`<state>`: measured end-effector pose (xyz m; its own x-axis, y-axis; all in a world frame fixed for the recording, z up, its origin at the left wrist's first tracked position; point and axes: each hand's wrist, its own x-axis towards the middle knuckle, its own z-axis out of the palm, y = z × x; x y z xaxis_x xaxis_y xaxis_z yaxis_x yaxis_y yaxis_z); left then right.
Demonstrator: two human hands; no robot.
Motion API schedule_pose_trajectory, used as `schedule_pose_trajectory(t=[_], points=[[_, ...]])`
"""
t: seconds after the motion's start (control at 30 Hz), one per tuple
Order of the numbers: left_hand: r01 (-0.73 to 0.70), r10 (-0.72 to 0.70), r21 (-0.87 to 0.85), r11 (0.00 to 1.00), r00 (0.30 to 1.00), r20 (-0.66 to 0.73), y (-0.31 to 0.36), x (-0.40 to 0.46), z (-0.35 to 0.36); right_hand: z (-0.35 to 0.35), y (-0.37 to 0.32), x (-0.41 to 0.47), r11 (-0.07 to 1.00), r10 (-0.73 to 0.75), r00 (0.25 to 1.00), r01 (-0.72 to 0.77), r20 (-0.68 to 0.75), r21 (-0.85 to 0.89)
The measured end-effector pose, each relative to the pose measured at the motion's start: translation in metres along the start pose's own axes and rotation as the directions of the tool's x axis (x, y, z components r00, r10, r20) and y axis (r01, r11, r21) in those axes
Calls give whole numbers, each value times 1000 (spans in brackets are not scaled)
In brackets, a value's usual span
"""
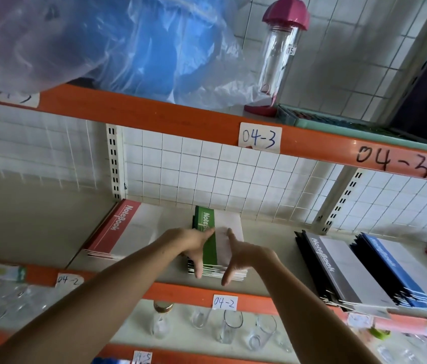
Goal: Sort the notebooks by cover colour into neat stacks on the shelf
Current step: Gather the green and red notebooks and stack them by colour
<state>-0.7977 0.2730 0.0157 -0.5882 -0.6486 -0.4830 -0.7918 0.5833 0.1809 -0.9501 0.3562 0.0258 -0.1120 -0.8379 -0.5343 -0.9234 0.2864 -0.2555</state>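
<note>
Your left hand [190, 245] and right hand [243, 254] bracket the green notebook stack [208, 248] at the centre of the shelf [267, 261]. Neither grip is closed: the fingers of both hands are straight, the left palm against the stack's left edge, the right hand over the white part of the top cover with its thumb pointing toward 12 o'clock. Both forearms reach in from 7 and 5 o'clock.

The top cover's green band reads "NoteBook" in white. At 9 o'clock from your hands lies the red notebook stack [120, 232], its band also reading "NoteBook". At 3 o'clock a black notebook stack [338, 269] with the same word leans beside a blue notebook stack [396, 271], both fanned untidily.

The orange shelf rail [180, 291] below carries paper labels reading "04-2". The upper rail [154, 114] shows a label [259, 137] and marker writing, both "04-3". Above it stand a clear bottle [278, 56] with a pink lid and a blue plastic bag [128, 43]. Drinking glasses [230, 327] sit on the shelf beneath.
</note>
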Motion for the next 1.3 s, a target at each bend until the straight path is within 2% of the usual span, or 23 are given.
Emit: schedule_pose_trajectory(t=[0.13,0.23,0.3,0.5,0.63,0.73,0.9,1.03,1.1,1.2,1.3], points=[[-80,74,-70,994,994,-79,-2,-8,0,10,3,-1,998,-55,991,50,-121,-49],[-90,80,-91,992,991,-106,-3,-10,0,12,5,-5,997,-65,982,56,-178,-57],[-99,88,-91,991,988,-124,-3,-8,2,14,6,-4,997,-65,979,55,-192,-61],[-56,47,-99,994,995,-89,1,-5,8,9,2,-4,994,-20,993,7,-118,-108],[-86,59,-169,982,986,-156,-1,-4,10,19,6,2,990,-25,972,-8,-235,-141],[-95,70,-140,986,982,-173,-2,-6,8,19,10,4,986,-24,963,-22,-269,-166],[-59,42,-103,993,986,-161,2,-1,9,14,12,9,983,-25,966,-24,-257,-184],[-57,51,-73,996,996,-78,-3,0,6,7,12,9,995,-11,992,-3,-127,-104],[-52,51,-150,987,999,-12,-12,2,0,0,17,12,1000,6,999,-5,-54,6],[-17,41,-432,902,998,48,-28,-3,-11,-13,24,17,986,-16,999,20,-28,164],[-27,-58,-679,733,993,-103,-37,-5,-16,-22,32,27,915,-32,992,78,-123,396]])
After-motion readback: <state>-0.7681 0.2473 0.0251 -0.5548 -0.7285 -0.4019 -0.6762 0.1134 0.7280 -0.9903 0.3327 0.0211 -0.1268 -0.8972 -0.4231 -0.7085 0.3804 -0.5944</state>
